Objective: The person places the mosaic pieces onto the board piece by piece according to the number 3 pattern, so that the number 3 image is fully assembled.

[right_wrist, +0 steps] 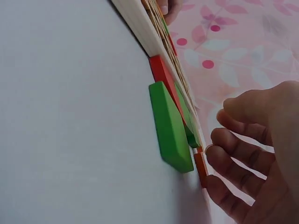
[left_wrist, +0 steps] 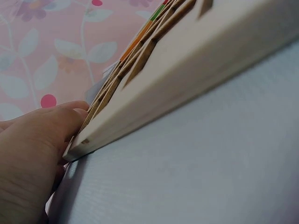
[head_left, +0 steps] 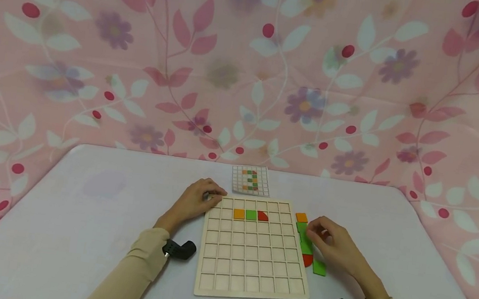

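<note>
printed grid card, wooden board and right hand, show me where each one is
printed grid card (head_left: pixel 251 180): head view, middle of its printed face.
wooden board (head_left: pixel 253 254): head view, a bare cell near its middle.
right hand (head_left: pixel 336 242): head view, back of the hand.

Green tiles (head_left: pixel 306 247) at right partly covered by right hand (head_left: pixel 333 241). Sleeves (head_left: pixel 126 270) cut off at head view's near edge; board (left_wrist: pixel 177 88) cut off in left wrist view. Far card's (head_left: pixel 238 179) details too small to be read.
</note>
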Available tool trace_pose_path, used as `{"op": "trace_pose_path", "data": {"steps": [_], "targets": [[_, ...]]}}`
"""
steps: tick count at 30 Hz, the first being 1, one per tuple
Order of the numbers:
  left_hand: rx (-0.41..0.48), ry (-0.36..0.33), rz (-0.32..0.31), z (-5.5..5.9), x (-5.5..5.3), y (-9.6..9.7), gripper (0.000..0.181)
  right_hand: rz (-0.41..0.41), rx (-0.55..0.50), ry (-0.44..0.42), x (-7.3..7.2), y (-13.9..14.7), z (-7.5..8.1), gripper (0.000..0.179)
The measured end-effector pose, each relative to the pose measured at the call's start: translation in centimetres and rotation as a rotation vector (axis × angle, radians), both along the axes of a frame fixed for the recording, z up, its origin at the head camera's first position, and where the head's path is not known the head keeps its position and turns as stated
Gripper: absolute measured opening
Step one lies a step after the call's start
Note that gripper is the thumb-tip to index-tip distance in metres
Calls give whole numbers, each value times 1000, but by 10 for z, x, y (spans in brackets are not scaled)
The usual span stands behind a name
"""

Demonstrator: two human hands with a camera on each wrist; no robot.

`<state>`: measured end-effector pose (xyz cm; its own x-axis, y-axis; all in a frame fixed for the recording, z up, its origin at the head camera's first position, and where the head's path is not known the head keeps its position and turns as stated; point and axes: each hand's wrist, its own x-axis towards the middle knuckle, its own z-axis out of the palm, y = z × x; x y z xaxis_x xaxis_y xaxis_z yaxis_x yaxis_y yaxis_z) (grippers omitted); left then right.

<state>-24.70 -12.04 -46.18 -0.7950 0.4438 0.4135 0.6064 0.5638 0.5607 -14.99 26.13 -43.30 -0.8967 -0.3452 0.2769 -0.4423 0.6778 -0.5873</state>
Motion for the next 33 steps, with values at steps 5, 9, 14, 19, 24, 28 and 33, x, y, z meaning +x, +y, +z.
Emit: {"op": "trace_pose_path", "data": {"steps": [5,9,14,19,24,28,33], "targets": [[12,7,2,0,1,1,13,44,-7,19,9,8,-4,10],[3,1,11,0,2,1,13,61,-13,34,16,10,-4,11],[6,11,8,0,2,1,14,81,-25,5,25,14,-5,13],[11,8,7,1,2,1,13,127,-43,30,34,19,-10,19],[9,7,1,1,2,2,14,185,-55,86,40,25,-15,27],[4,8,-1,1,2,2,14,207,-30,56,44,27,-15,24],[4,0,3,1,2,2,14,196,24,44,50,28,-13,22]]}}
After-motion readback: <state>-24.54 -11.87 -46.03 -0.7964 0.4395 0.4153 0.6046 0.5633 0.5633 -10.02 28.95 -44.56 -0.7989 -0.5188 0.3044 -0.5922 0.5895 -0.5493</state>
